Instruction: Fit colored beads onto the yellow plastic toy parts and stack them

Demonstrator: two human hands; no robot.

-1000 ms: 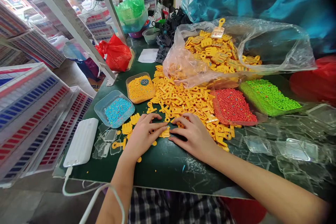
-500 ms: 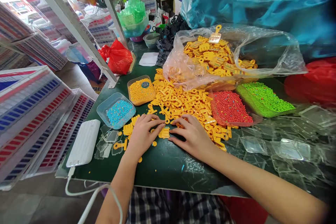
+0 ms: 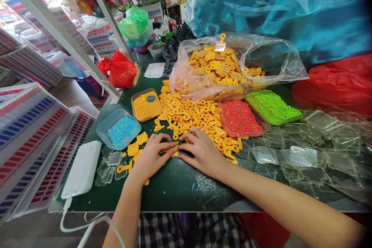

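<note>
My left hand [image 3: 155, 154] rests low over the green table, its thumb and fingers closed around a small yellow plastic piece [image 3: 175, 152] that they mostly cover. Fingertips of my right hand [image 3: 199, 151] are close to the right side of that piece, with the fingers slightly apart; whether they touch it cannot be made out. Beyond both hands lies a heap of yellow plastic parts [image 3: 188, 114]. More yellow pieces [image 3: 133, 149] lie left of my left hand.
Trays hold blue beads [image 3: 123, 131], yellow beads [image 3: 147, 105], red beads [image 3: 241, 118] and green beads [image 3: 274, 104]. Clear plastic covers [image 3: 302, 156] lie at right. A white power bank [image 3: 81, 168] is at left. Behind the heap is an open bag of yellow parts [image 3: 223, 64].
The view has shifted, so the table's contents appear further left. My left fingers now cover more of the small yellow piece, and the hands are slightly closer together.
</note>
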